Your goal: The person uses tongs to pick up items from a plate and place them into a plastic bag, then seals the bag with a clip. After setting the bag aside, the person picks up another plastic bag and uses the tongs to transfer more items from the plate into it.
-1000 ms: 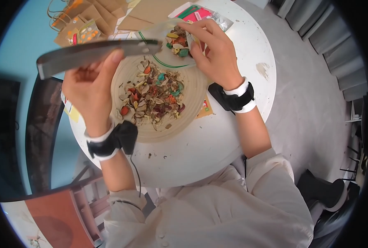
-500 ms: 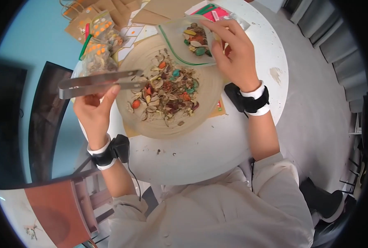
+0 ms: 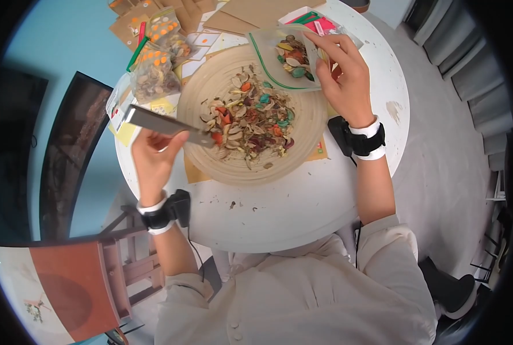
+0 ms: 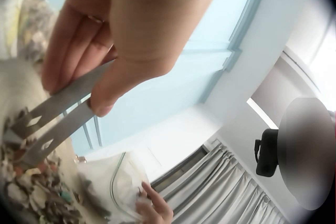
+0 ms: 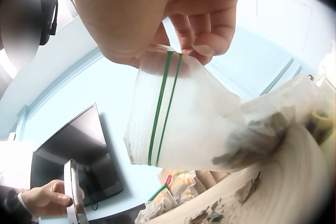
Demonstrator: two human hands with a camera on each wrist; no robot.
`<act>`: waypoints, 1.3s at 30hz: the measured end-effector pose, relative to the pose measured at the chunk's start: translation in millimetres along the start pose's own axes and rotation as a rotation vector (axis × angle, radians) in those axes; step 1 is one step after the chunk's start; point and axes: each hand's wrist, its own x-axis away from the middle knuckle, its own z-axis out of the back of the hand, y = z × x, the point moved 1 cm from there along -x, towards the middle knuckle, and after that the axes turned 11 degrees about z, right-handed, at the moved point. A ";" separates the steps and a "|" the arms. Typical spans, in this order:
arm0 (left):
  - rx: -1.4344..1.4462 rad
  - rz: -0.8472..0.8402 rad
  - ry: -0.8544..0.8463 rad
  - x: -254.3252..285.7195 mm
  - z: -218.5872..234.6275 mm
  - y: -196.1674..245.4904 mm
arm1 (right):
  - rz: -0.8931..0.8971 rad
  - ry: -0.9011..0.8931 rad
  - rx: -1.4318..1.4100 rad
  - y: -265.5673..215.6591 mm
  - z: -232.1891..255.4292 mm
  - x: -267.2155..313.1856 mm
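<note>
In the head view, my left hand [image 3: 153, 169] grips a pair of flat metal tongs [image 3: 167, 123] between thumb and fingers. Their tips reach over the left part of the dried flowers and petals [image 3: 250, 123] heaped on a round wooden plate [image 3: 308, 123]. The left wrist view has both prongs [image 4: 68, 96] slightly apart, tips right at the petals. My right hand [image 3: 348, 80] pinches the top edge of a clear zip bag [image 5: 199, 108] with a green seal strip. Dried petals lie inside the bag, which overlaps the plate's far right rim.
Filled zip bags with orange dots [image 3: 153, 75] lie left of the plate on the round white table [image 3: 302, 215]. Kraft paper bags [image 3: 132, 26] and brown paper [image 3: 256, 12] are at the back. Behind the zip bag sits a tray with pink and green items [image 3: 319, 24].
The tongs have come down and right from a raised, near-level position, tips now tilted toward the petals. My right hand still holds the zip bag by its edge. The head view has shifted.
</note>
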 end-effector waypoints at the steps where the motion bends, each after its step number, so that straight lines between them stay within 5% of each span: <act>1: 0.019 -0.014 -0.020 -0.3 -11.3 -0.9 | 0.001 -0.003 0.003 0.4 0.2 0.1; 4: 0.193 -0.103 -0.023 1.5 -45.2 9.2 | -0.003 -0.003 -0.007 -0.7 -0.6 0.3; 11: 0.007 -0.140 0.125 -36.4 -8.1 2.5 | -0.009 -0.012 -0.011 0.3 -0.2 0.4; 17: -0.109 -0.337 -0.111 -33.0 -37.1 4.1 | 0.036 0.010 -0.011 5.9 -2.4 2.1; 21: 0.017 -0.320 -0.059 -52.9 -50.8 24.3 | -0.009 0.001 -0.017 2.4 0.8 0.5; 26: -0.231 -0.441 -0.088 -85.5 -76.1 35.2 | -0.027 0.005 -0.029 3.1 -0.6 1.2; 32: -0.145 -0.357 -0.396 -67.8 -62.5 34.1 | -0.013 0.003 -0.020 2.9 0.6 1.0; 39: -0.221 -0.226 -0.052 -33.2 -6.4 26.7 | 0.012 0.004 -0.020 3.1 -1.3 1.9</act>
